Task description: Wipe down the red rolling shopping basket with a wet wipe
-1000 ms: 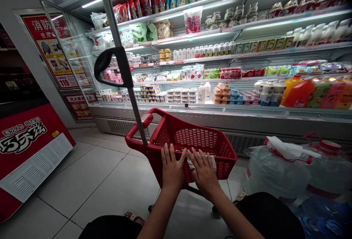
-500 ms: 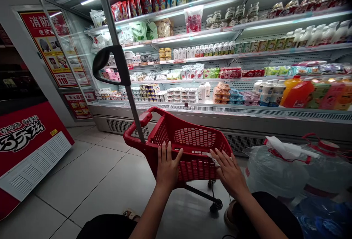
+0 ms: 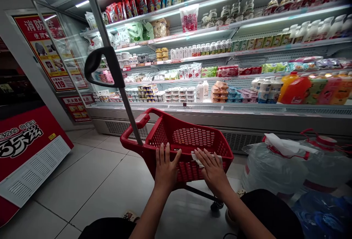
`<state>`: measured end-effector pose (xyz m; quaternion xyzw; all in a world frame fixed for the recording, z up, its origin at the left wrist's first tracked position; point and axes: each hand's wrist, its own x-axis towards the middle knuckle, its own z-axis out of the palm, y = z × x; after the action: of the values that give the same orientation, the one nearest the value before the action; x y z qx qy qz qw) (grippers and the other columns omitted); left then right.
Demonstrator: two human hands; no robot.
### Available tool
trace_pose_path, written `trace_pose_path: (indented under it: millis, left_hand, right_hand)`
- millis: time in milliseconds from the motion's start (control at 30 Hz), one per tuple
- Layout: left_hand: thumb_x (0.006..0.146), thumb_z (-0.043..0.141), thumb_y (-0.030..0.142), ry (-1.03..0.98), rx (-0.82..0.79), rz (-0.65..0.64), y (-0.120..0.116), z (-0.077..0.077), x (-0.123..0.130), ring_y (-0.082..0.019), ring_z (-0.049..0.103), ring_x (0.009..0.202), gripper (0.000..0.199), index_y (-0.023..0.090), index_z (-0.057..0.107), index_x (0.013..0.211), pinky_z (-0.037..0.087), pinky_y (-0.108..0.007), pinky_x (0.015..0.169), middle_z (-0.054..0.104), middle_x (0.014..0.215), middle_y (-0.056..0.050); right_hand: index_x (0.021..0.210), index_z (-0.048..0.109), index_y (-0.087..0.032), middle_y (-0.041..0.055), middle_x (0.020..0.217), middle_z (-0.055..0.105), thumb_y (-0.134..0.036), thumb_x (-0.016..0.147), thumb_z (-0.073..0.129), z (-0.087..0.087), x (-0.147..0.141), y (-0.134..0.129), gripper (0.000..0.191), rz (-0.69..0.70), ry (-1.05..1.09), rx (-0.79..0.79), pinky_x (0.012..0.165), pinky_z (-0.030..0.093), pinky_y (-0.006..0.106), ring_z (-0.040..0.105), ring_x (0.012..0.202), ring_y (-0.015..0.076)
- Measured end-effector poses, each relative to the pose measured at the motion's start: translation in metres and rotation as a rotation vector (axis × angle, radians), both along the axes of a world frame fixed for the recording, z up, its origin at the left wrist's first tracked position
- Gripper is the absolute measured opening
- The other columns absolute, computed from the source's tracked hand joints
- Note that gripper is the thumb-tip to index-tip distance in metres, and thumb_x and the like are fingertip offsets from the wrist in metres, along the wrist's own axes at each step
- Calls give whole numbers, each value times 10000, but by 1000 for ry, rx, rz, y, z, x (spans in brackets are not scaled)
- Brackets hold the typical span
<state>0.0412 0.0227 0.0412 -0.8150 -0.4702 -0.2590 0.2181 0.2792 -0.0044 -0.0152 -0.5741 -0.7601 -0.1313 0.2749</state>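
Note:
A red plastic shopping cart basket [image 3: 192,127] with perforated walls stands in front of me, a tall grey pole with a black loop handle [image 3: 112,66] rising at its left end. My left hand [image 3: 166,171] rests on the near side of the basket by the rim, fingers spread and nothing in it. Further right along the same side, my right hand [image 3: 213,171] holds a white tissue [image 3: 198,161] under its outstretched fingers, pressed to the basket wall. Part of the tissue is hidden beneath that hand. A black caster [image 3: 216,206] shows below.
A refrigerated display case [image 3: 165,111] full of packaged goods runs behind the basket. Large clear water jugs [image 3: 275,173] and a blue jug [image 3: 324,215] stand close on my right. At left is a red freezer [image 3: 30,158] on the tiled floor [image 3: 82,180].
My right hand has slid left along the basket's near side, taking the tissue with it. My left hand stays on the basket wall. The view has shifted slightly.

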Motion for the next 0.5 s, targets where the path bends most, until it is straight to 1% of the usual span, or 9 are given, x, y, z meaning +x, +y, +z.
trace_pose_path:
  millis: [67, 133, 267, 333, 433, 500]
  left_hand:
    - [750, 794, 165, 2, 4, -13, 0, -1, -2, -485, 93, 1592, 956, 379, 412, 1600, 171, -690, 1267, 152, 1755, -106]
    - [747, 791, 162, -2, 4, -26, 1, -1, -3, -482, 72, 1595, 966, 381, 404, 1604, 174, -689, 1267, 137, 1760, -94]
    - [737, 773, 129, -7, -4, -46, 1, 2, -5, -469, 64, 1600, 958, 373, 424, 1595, 172, -677, 1271, 113, 1765, -80]
    - [735, 772, 125, -16, -8, -54, 1, 4, -6, -467, 70, 1600, 946, 368, 440, 1586, 169, -674, 1273, 98, 1767, -79]
    - [711, 807, 153, -57, -13, -40, -1, 5, -2, -486, 65, 1595, 914, 357, 501, 1548, 158, -686, 1269, 81, 1770, -74]
    - [689, 837, 182, -92, -16, -10, -4, 4, 7, -505, 58, 1589, 901, 341, 536, 1524, 156, -698, 1264, 85, 1769, -76]
  right_hand:
    - [1688, 106, -358, -61, 1710, 291, -190, 1018, 300, 2, 13, -2, 717, 25, 13, -18, 1291, 241, 531, 283, 1576, 213]
    - [1681, 181, -337, -51, 1696, 337, -204, 1023, 292, 2, 31, -3, 680, 16, 42, -33, 1291, 258, 503, 312, 1562, 197]
    - [1630, 353, -301, -14, 1608, 492, -242, 1036, 252, -3, 66, -6, 605, -80, 145, -85, 1266, 328, 487, 419, 1501, 194]
    - [1600, 414, -295, 0, 1563, 544, -270, 1050, 232, -6, 77, -7, 580, -125, 189, -104, 1242, 369, 486, 461, 1471, 202]
    - [1589, 436, -271, 20, 1558, 549, -278, 1055, 228, -11, 75, -9, 573, -168, 204, -70, 1245, 353, 516, 459, 1472, 222]
    - [1622, 375, -258, 22, 1594, 509, -246, 1041, 250, -12, 59, -9, 595, -174, 177, -23, 1257, 321, 537, 425, 1498, 230]
